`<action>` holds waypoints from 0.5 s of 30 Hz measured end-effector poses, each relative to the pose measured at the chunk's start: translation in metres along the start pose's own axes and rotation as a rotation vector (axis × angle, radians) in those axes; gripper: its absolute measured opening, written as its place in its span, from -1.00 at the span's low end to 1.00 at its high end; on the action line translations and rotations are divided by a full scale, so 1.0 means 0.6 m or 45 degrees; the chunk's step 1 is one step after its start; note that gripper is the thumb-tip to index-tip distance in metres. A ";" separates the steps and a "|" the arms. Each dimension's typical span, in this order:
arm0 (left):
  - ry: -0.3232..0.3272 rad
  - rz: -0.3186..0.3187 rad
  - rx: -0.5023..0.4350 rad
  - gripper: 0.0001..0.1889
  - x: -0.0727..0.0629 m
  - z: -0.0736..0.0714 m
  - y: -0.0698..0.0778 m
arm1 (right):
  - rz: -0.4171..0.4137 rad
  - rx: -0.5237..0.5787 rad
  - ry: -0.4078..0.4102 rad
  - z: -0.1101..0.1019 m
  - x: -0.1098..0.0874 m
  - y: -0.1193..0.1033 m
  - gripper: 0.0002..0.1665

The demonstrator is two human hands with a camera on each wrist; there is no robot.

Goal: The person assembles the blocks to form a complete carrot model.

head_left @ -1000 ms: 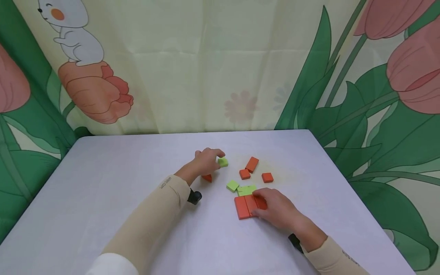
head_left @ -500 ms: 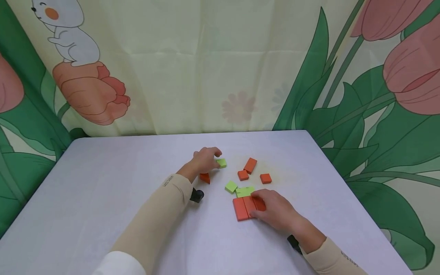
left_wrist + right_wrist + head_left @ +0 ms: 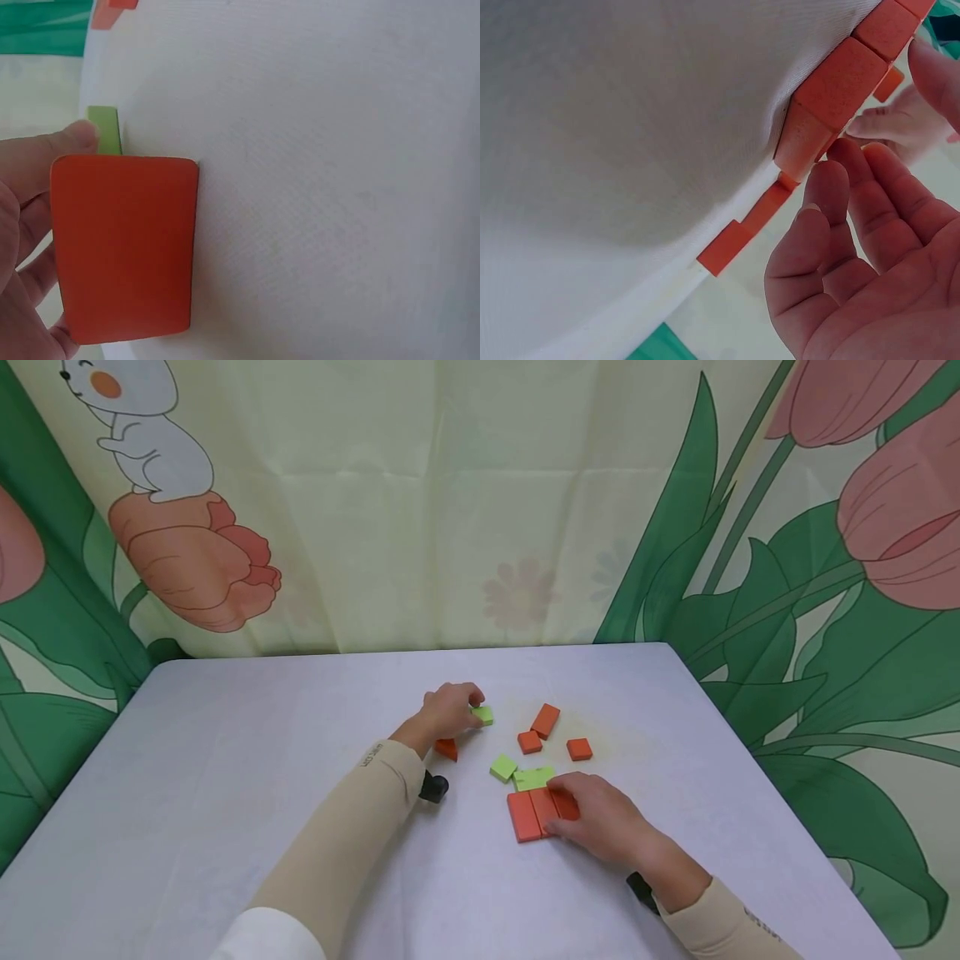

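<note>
My left hand (image 3: 448, 710) reaches to the far middle of the table, its thumb and index finger at a small green block (image 3: 483, 716). In the left wrist view, the thumb tip touches this green block (image 3: 109, 133). Just below the hand lies a red block (image 3: 447, 748), partly hidden by the wrist; it looms large in the left wrist view. My right hand (image 3: 600, 814) grips the right end of a row of red blocks (image 3: 524, 817), thumb on the near side and fingers on the far side. The hand hides part of the rightmost block.
Two green blocks (image 3: 533, 778) lie at the far side of the red row. Several orange-red blocks (image 3: 545, 720) are scattered behind them on the white-covered table (image 3: 300, 735). A printed curtain (image 3: 375, 527) hangs beyond the far table edge.
My left index finger has come down and closed in on the green block. The right hand stays at the red row. The head view has shifted slightly.
</note>
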State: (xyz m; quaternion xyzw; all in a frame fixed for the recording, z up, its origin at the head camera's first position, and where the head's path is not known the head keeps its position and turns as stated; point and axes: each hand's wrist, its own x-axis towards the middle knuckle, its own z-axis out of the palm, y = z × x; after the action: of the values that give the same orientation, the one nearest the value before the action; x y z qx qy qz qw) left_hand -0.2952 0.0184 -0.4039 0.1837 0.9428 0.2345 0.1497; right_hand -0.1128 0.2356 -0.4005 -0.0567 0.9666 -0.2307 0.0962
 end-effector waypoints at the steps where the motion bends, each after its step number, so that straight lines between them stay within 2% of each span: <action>1: 0.001 -0.001 0.004 -0.62 0.000 0.001 0.000 | -0.002 0.002 0.001 0.000 0.000 0.000 -0.33; 6: -0.016 0.019 -0.034 -0.68 -0.001 0.001 -0.001 | -0.010 0.008 0.005 0.000 0.001 0.000 -0.33; 13: -0.140 0.021 -0.187 -0.61 -0.008 0.005 0.007 | 0.000 -0.001 0.000 -0.001 0.002 0.001 -0.32; 15: -0.148 0.020 -0.192 -0.60 -0.009 0.007 0.009 | -0.003 -0.004 0.002 -0.001 0.002 0.002 -0.32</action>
State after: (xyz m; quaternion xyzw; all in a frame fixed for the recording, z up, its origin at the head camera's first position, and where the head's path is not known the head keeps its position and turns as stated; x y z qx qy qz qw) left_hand -0.2876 0.0225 -0.4036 0.1927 0.9107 0.2949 0.2156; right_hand -0.1143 0.2368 -0.4010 -0.0579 0.9670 -0.2292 0.0951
